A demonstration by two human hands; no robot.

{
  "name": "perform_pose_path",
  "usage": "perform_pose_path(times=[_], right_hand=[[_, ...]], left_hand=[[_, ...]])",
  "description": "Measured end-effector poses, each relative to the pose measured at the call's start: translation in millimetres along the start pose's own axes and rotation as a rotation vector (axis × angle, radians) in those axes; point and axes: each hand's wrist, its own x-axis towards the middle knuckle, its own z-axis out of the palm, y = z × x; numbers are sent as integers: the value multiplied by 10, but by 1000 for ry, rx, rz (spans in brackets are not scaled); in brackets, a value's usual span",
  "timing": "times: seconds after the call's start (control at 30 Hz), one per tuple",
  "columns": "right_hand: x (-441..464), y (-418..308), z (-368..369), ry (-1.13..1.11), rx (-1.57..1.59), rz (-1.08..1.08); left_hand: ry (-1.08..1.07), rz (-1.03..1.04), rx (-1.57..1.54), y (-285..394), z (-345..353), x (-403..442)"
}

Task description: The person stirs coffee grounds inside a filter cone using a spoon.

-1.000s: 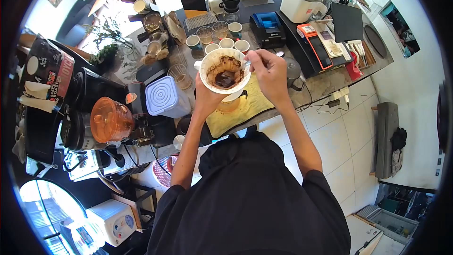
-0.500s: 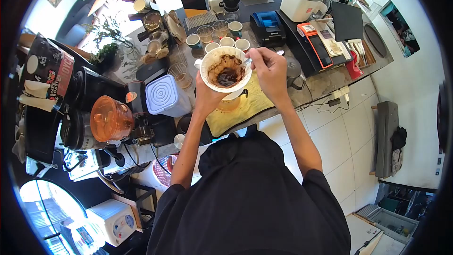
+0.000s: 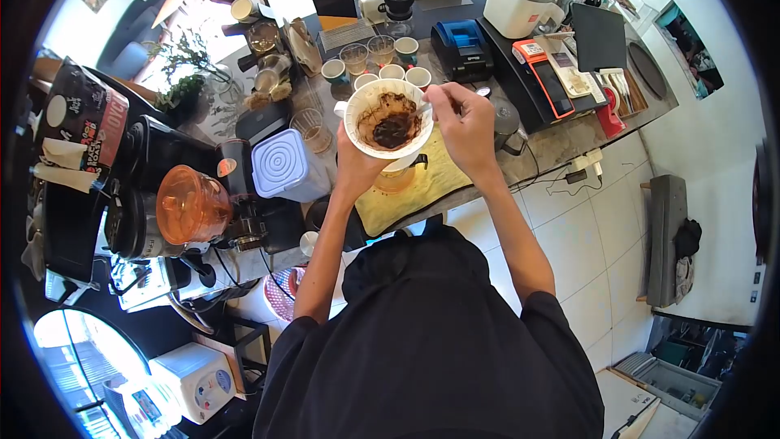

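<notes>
— How does the white dripper [image 3: 350, 128] look?
— Raised over the yellow cloth [image 3: 439, 172], open top towards the camera. The paper filter [image 3: 368, 115] inside is stained brown, with dark, wet-looking grounds [image 3: 393, 131].
— And the glass server [image 3: 395, 182]?
— On the yellow cloth, upright, partly hidden, dark handle [image 3: 421, 160] showing.

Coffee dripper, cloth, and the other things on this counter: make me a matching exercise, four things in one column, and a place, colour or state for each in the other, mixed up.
1. Dripper
2. Cloth
3. Round tub
4. Lidded canister

A. Yellow, lying flat at the counter's edge
B. Concentric rings on its lid
C. Held up by the left hand
D. See-through orange

Pairs: 1-C, 2-A, 3-D, 4-B
</notes>
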Motion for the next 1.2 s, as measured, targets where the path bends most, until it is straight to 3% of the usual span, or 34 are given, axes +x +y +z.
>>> perform_pose_path(times=[0.3,0.4,0.5,0.9,1.03,1.1,1.2], right_hand=[[5,-4,3,-67,41,13],[13,12,-2,23,88,6],[-16,-6,-7,-43,83,24],[-10,40,-28,-35,116,46],[-31,36,-48,-75,97,40],[-19,69,-31,-29,84,20],[-35,27,-36,-8,37,19]], left_hand=[[-17,38,177,-57,-35,4],[30,-27,-46,77,43,-11],[-24,4,177,-85,-21,-7],[3,-28,40,7,23,-16],[-44,7,144,-11,12,-16],[-3,-46,-20,51,41,-37],[8,-46,10,48,42,-47]])
